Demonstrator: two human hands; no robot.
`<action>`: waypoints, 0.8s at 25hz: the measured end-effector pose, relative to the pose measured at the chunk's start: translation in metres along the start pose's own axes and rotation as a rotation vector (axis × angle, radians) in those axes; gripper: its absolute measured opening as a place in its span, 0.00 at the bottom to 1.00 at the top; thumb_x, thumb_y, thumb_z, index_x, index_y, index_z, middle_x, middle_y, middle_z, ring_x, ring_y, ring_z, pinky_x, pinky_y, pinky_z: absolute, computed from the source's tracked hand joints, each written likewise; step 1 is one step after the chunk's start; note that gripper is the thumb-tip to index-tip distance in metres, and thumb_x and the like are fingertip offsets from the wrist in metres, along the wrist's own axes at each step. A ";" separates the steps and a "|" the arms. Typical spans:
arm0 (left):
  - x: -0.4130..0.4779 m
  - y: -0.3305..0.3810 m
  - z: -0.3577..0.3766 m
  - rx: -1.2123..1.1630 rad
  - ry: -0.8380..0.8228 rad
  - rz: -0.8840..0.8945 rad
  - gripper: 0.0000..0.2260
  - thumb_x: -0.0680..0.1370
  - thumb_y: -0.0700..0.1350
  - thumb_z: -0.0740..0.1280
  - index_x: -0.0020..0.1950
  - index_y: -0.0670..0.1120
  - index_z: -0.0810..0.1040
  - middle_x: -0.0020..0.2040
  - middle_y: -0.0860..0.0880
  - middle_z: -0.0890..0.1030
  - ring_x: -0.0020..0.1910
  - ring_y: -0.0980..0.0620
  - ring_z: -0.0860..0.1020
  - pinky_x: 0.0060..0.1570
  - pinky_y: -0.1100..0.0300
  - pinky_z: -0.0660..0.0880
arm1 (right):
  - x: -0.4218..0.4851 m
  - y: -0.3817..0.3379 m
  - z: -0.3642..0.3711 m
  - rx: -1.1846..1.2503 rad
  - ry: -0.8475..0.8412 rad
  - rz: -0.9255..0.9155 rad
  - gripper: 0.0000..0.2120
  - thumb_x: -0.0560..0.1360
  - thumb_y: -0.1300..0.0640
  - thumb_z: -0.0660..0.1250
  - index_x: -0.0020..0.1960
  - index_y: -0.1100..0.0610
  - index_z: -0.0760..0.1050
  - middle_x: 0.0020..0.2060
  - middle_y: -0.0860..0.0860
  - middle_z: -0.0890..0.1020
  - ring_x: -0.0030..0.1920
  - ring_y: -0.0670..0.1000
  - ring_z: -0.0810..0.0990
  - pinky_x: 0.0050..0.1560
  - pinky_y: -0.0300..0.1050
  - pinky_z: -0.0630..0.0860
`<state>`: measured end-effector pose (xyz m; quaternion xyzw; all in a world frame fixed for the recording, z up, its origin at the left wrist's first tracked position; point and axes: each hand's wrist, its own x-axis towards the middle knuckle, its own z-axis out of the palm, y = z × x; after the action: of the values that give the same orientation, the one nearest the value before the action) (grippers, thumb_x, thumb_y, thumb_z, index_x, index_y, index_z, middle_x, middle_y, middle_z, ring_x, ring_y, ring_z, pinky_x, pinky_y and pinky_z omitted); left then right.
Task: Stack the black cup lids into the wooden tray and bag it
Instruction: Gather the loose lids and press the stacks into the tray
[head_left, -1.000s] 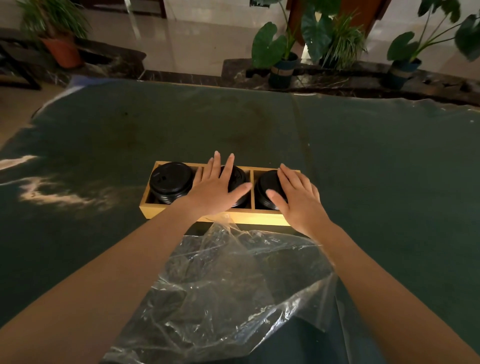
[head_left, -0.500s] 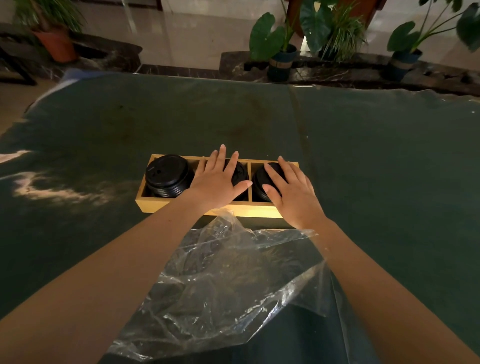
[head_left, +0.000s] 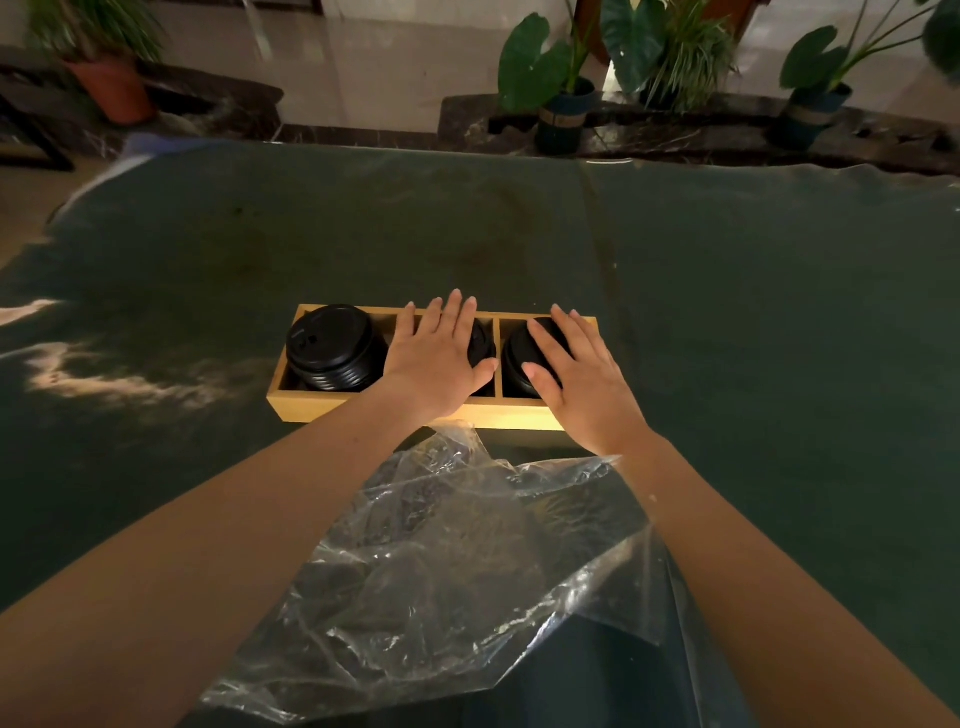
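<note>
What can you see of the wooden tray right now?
The wooden tray is a long, low, light-coloured box lying flat on the dark green cloth, its long side across the view. Dividers split it into three compartments, each holding black lids. The left hand lies flat over the middle stack, the right hand over the right one. A clear plastic bag lies just in front of it.

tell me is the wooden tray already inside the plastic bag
No, the wooden tray sits on the green cloth beyond the plastic bag, which lies crumpled in front of it.
</note>
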<state>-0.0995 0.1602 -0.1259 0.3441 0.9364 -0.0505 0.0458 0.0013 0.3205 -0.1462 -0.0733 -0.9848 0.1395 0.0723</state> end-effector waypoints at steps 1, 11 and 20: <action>0.000 0.000 -0.001 0.003 -0.019 0.002 0.32 0.78 0.62 0.43 0.75 0.45 0.39 0.78 0.45 0.43 0.76 0.46 0.45 0.74 0.45 0.44 | 0.000 0.000 0.000 0.029 -0.007 0.010 0.25 0.80 0.44 0.51 0.75 0.52 0.57 0.76 0.53 0.56 0.76 0.54 0.49 0.74 0.53 0.51; 0.004 -0.008 -0.034 -0.111 -0.074 0.070 0.36 0.73 0.70 0.42 0.75 0.53 0.36 0.77 0.43 0.40 0.76 0.44 0.39 0.74 0.44 0.41 | 0.002 0.000 -0.021 0.335 -0.043 0.065 0.27 0.77 0.42 0.57 0.73 0.49 0.60 0.77 0.48 0.53 0.76 0.53 0.47 0.74 0.57 0.50; -0.037 -0.043 -0.094 -0.410 0.326 0.013 0.28 0.80 0.59 0.48 0.76 0.52 0.44 0.78 0.43 0.49 0.76 0.46 0.45 0.72 0.50 0.44 | 0.007 -0.032 -0.087 0.496 0.071 0.034 0.21 0.80 0.49 0.54 0.71 0.54 0.64 0.73 0.51 0.65 0.73 0.49 0.59 0.66 0.36 0.53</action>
<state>-0.1039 0.1155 -0.0251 0.3372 0.9199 0.1968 -0.0367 0.0048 0.3145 -0.0539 -0.0750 -0.9160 0.3753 0.1203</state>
